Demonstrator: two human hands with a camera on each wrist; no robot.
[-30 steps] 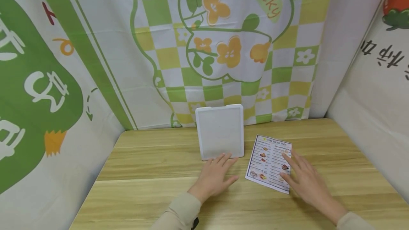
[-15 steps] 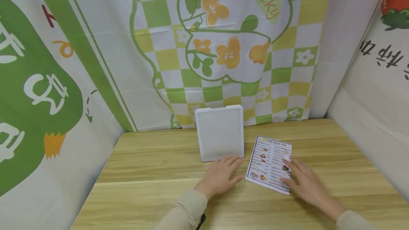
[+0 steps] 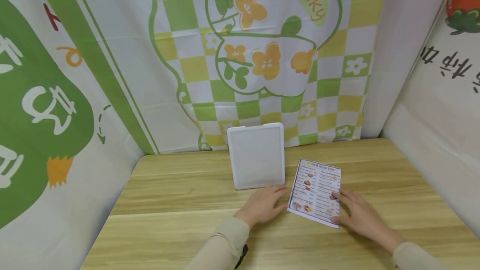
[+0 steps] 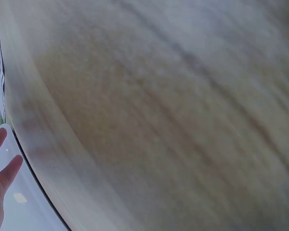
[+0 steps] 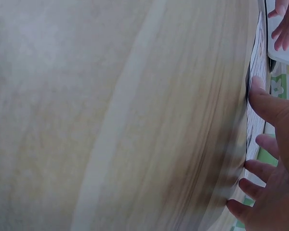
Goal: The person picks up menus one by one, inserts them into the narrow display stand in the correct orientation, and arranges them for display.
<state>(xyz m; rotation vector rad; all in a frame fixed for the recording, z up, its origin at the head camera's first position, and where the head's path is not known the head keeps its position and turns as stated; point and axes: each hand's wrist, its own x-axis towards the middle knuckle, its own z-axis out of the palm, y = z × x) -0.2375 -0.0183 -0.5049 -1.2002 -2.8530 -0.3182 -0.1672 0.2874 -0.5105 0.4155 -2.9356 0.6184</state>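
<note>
A printed paper menu headed "DIM SUM INN" (image 3: 314, 191) lies flat and slightly turned on the wooden table. To its left a white-framed panel (image 3: 256, 157) stands upright, leaning a little back. My left hand (image 3: 264, 205) is low in front of the panel, fingers extended toward the menu's left edge; whether they touch the menu cannot be told. Over the menu's right edge is my right hand (image 3: 358, 216), thumb and fingers spread. In the right wrist view, the right thumb (image 5: 262, 98) and fingertips lie along the edge of the menu, not pinching it.
The light wooden table (image 3: 168, 220) reaches back to a green-and-yellow checked cloth (image 3: 270, 86) hanging behind it. Printed cloth walls stand on the left (image 3: 112, 66) and right (image 3: 438, 136). Both wrist views are mostly filled by tabletop.
My left hand has slid right, from the panel's lower edge toward the menu's left side. The right hand has drawn slightly back along the menu's right edge. Panel and menu look unmoved.
</note>
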